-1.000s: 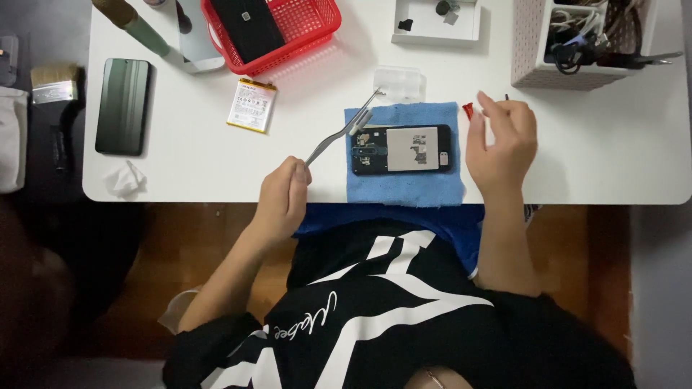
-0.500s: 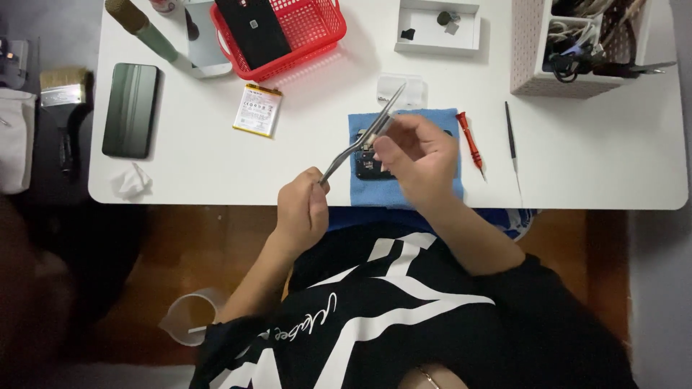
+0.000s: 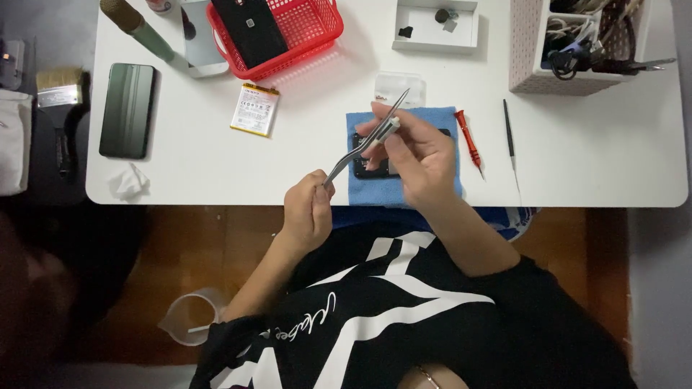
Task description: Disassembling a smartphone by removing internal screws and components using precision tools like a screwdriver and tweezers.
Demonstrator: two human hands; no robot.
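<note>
My left hand (image 3: 308, 209) grips the rear end of long metal tweezers (image 3: 346, 157), which slant up and to the right above the table's front edge. My right hand (image 3: 418, 153) pinches them partway along, where a small whitish piece (image 3: 387, 130) shows between thumb and fingers. Under that hand lies a dark opened phone (image 3: 369, 170) on a blue cloth (image 3: 358, 119), mostly hidden. A red screwdriver (image 3: 468, 141) and a thin black tool (image 3: 510, 137) lie just right of the cloth.
On the white table (image 3: 605, 158) are a yellow-white battery (image 3: 254, 109), a green phone (image 3: 127, 109), a crumpled tissue (image 3: 128, 181), a red basket (image 3: 311, 29) holding a black phone, a white tray (image 3: 431, 37) and a pale organizer bin (image 3: 569, 72). A brush (image 3: 58, 86) lies at far left.
My right hand left the spot beside the red screwdriver, moved left over the phone and took hold of the tweezers. The left hand has kept its grip on them.
</note>
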